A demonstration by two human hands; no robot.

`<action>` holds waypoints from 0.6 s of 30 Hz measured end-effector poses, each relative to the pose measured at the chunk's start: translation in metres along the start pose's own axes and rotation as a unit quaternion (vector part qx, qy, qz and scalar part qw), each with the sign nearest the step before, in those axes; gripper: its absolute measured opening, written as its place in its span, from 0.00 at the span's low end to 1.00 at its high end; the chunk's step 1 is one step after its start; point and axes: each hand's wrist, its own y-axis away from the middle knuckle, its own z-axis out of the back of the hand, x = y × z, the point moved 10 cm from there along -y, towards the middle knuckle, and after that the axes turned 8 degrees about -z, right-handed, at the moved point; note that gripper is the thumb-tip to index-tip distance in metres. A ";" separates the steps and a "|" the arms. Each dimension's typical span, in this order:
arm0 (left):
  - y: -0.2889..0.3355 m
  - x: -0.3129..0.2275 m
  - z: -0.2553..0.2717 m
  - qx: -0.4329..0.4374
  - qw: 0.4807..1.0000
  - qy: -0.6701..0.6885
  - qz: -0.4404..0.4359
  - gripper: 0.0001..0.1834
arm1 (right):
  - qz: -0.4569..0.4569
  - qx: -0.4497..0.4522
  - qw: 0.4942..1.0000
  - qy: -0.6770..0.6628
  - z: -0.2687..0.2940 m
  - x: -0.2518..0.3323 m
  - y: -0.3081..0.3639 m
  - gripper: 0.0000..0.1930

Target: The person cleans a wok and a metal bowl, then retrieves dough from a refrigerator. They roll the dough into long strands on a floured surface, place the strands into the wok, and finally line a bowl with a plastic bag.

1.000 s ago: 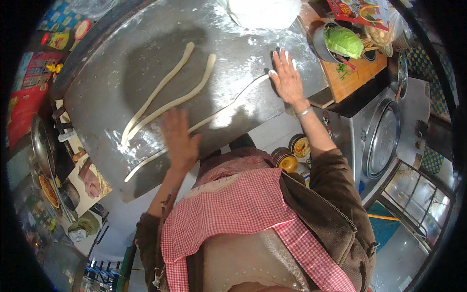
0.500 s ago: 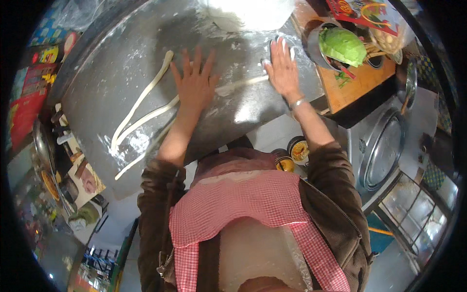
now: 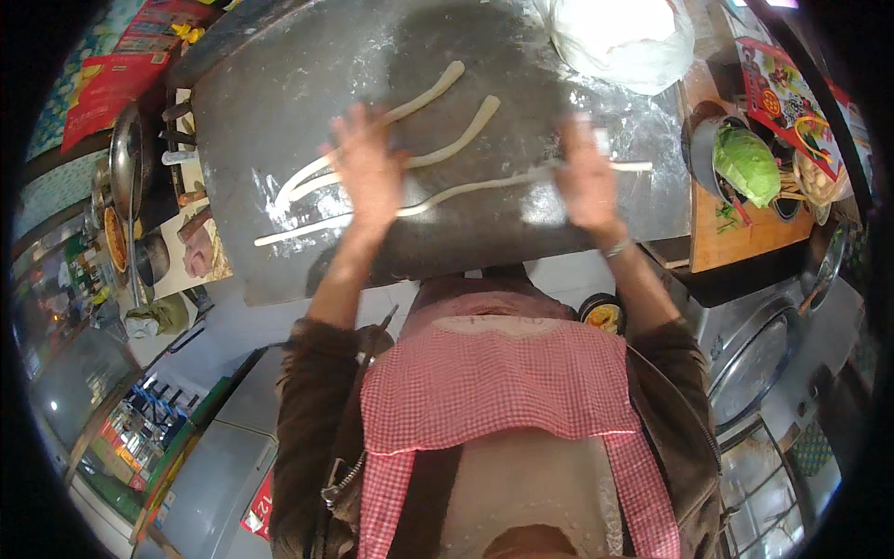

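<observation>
A long thin rope of dough (image 3: 466, 188) lies across the near part of the floured grey worktop (image 3: 521, 233). Over its left part is my left hand (image 3: 366, 168), fingers spread and blurred by motion. My right hand (image 3: 587, 177) lies flat over the rope near its right end, also blurred, fingers stretched out; a short tip shows beyond it. Behind the rope lie two more dough strands, the farther strand (image 3: 424, 98) and the middle strand (image 3: 466, 135), which come together at their left ends. My left hand covers part of both.
A white plastic bag (image 3: 624, 70) of white powder sits at the far right. Beside the worktop, a green cabbage (image 3: 748, 166) rests in a pot over a wooden board (image 3: 736, 244). Knives and a wok (image 3: 128, 163) are at the left. A food bowl (image 3: 602, 317) stands below the worktop.
The whole view has turned. The front rope now lies straighter, and its right end shows beyond my right hand. Both hands have moved over it, still apart.
</observation>
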 end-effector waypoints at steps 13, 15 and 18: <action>0.138 0.133 -0.008 0.122 0.979 -0.160 0.022 0.41 | 0.246 0.053 0.959 0.133 -0.105 0.168 0.064 0.39; 0.109 0.188 -0.007 0.027 0.989 -0.120 0.077 0.39 | 0.217 -0.021 0.963 0.159 -0.095 0.177 0.014 0.39; 0.066 0.225 0.017 -0.036 0.989 -0.084 0.116 0.38 | 0.114 -0.106 0.978 0.135 -0.063 0.164 -0.048 0.40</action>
